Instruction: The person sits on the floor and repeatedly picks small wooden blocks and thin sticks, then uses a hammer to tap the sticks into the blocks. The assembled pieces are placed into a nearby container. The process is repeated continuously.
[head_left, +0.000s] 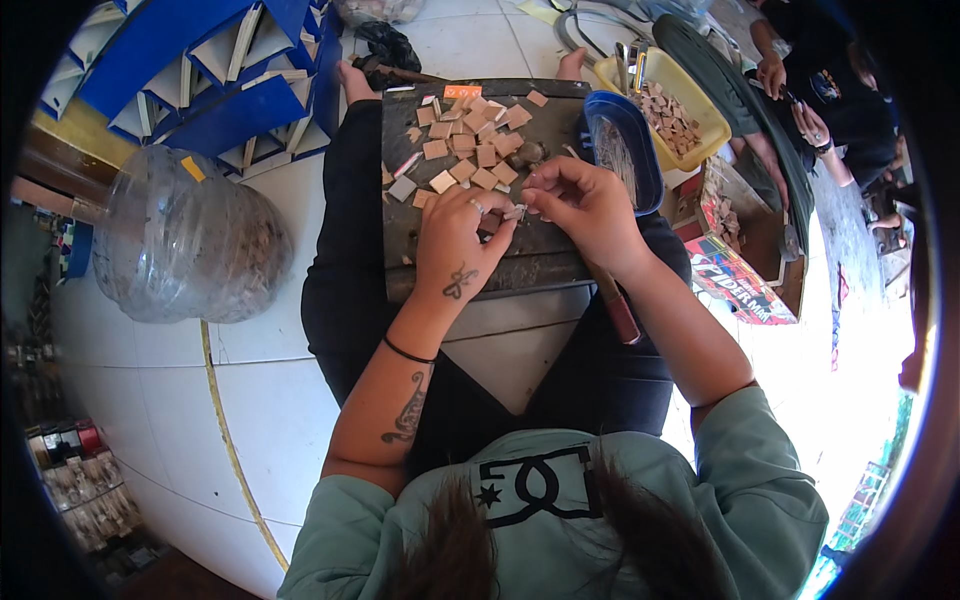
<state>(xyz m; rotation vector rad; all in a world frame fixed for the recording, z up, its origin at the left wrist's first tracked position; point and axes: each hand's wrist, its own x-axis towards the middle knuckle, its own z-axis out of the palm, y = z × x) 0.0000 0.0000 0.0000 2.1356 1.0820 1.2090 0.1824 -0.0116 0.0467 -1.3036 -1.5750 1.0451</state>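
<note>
My left hand (462, 232) and my right hand (588, 208) meet over a dark wooden board (430, 270) laid across my lap. Both have thumb and fingertips pinched around a small pale piece (518, 211), too small to name. Just beyond the fingers, square brown wooden tiles (463, 143) lie loosely heaped, a few apart from the rest. A small rounded brown lump (530, 153) rests beside the heap, near my right fingertips. Under my right wrist, a tool with a reddish-brown handle (618, 312) sticks out past the board's near edge; its head is hidden.
A blue tray (652, 190) of thin sticks sits at the board's right edge. Beyond it are a yellow basin (715, 120) of tiles and a printed carton (740, 285). A large clear plastic container (190, 240) and blue racks (215, 110) stand left. Another person's hands (812, 125) show far right.
</note>
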